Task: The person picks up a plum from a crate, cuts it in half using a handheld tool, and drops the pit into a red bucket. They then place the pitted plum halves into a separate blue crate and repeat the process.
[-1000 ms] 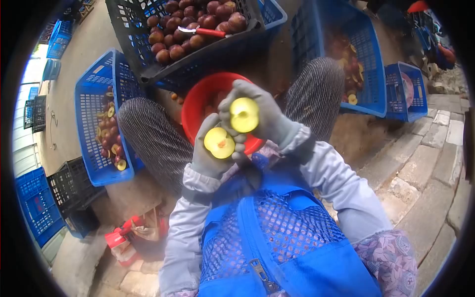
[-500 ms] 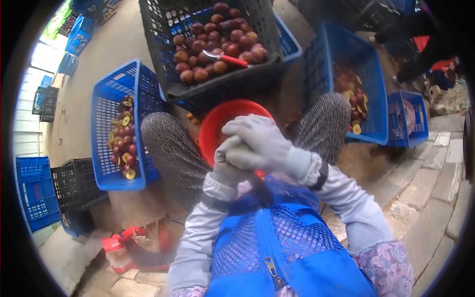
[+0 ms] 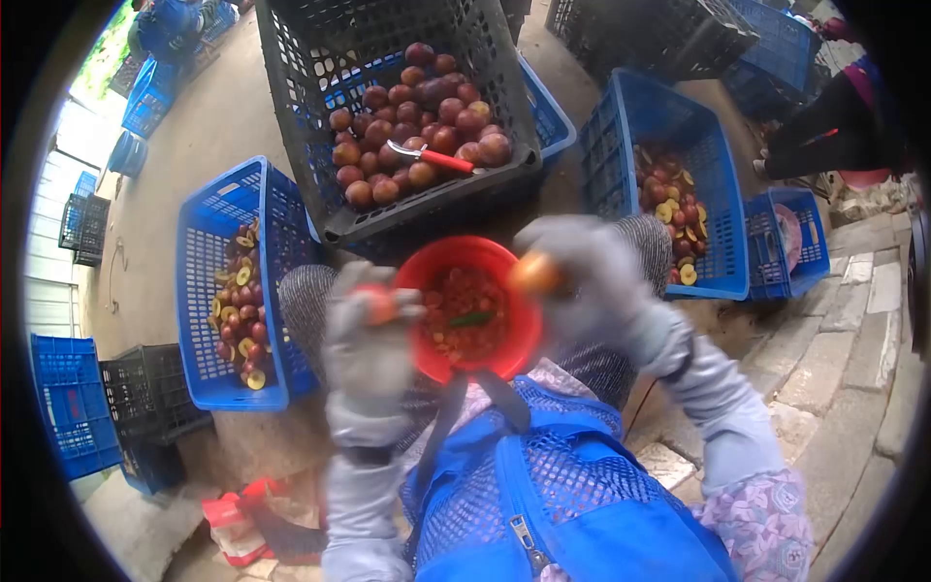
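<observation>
Both hands wear pale grey gloves. My left hand [image 3: 367,339], blurred, is closed on a reddish plum half [image 3: 378,304] at the left side of the red bucket [image 3: 525,325]. On the bucket's right, my right hand [image 3: 592,267] is smeared by motion and grips an orange-yellow plum half [image 3: 539,274]. Inside the bucket lie small red bits [image 3: 470,291] and a green leaf-like piece [image 3: 472,318]. Beyond it, a black crate [image 3: 335,228] holds whole dark-red plums [image 3: 412,116], with a red-handled curved knife [image 3: 433,157] lying on them.
A blue crate [image 3: 228,388] with cut plums stands left; another blue crate [image 3: 722,262] with cut plums stands right. A small blue crate [image 3: 790,267] is farther right. Stacked crates [image 3: 659,39] and a person's dark legs [image 3: 815,126] appear at the back. A red-white bag [image 3: 238,529] lies lower left.
My hands were clasped together over the bucket; they have parted to its left and right, each with a plum half. The bucket's contents now show.
</observation>
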Tool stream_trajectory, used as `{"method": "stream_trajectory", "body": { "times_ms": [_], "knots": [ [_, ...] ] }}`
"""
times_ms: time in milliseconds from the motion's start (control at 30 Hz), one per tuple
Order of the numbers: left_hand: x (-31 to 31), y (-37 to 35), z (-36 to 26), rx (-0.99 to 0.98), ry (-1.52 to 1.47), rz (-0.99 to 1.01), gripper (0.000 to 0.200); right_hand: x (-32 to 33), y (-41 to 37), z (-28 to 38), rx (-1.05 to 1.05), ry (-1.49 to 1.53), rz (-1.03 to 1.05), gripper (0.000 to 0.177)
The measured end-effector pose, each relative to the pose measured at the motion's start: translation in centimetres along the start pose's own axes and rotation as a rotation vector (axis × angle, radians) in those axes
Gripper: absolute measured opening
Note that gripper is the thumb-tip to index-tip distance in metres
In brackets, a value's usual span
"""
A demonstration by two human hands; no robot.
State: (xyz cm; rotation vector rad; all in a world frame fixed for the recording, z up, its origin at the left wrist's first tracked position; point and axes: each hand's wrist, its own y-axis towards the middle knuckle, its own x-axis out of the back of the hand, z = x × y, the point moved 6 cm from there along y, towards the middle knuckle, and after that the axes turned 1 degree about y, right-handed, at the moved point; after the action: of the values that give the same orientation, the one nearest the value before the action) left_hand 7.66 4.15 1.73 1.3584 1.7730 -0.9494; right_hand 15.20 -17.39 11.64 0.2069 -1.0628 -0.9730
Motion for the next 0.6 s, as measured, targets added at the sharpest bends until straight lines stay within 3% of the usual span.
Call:
{"method": "stream_trajectory", "body": {
  "times_ms": [33,100,167,200,267,300,333,367,433,533,567,600],
  "knots": [
    [0.8,0.0,-4.1,-0.156,0.179,-0.003,0.034,3.2,-0.5,-1.7,0.014,-0.128,-0.147,0.038],
    [5.1,-0.2,-13.2,-0.406,0.544,-0.134,0.044,8.8,-3.1,-7.1,-0.329,-0.484,-0.079,0.04],
    [5.1,-1.2,-18.5,-0.576,1.147,-0.472,0.047,12.7,-4.3,-10.7,-0.314,-1.02,0.131,0.032],
    [4.7,-1.7,-20.7,-0.668,1.474,-0.657,0.048,12.4,-3.1,-10.6,-0.266,-0.887,0.094,0.029],
    [2.8,-0.7,-21.9,-0.966,2.266,-0.791,0.048,10.5,0.6,-9.8,-0.172,-0.625,0.023,0.021],
    [2.1,1.6,-19.8,-0.656,1.807,-0.605,0.048,7.8,2.7,-10.2,-0.185,-0.539,0.03,0.018],
    [0.4,4.8,-15.9,-0.377,1.33,-0.425,0.048,4.1,5.2,-10.7,-0.195,-0.511,0.178,0.024],
    [-0.7,7.7,-13.5,-0.436,1.527,-0.211,0.046,0.0,7.5,-11.7,-0.217,-0.455,0.291,0.028],
    [-3.3,12.8,-8.0,-0.19,2.2,-0.044,0.048,-8.7,11.2,-14.3,-0.357,-0.522,0.724,0.03],
    [1.5,20.8,-1.6,0.212,2.663,0.158,0.054,-19.1,12.3,-20.1,-0.238,-0.483,0.845,0.034],
    [2.0,22.1,-0.3,0.303,2.71,0.234,0.048,-20.7,12.0,-21.1,-0.284,-0.53,0.969,0.037],
    [3.2,23.2,0.5,0.424,2.695,0.269,0.048,-22.5,11.3,-23.3,-0.3,-0.521,0.903,0.038]
  ]
}}
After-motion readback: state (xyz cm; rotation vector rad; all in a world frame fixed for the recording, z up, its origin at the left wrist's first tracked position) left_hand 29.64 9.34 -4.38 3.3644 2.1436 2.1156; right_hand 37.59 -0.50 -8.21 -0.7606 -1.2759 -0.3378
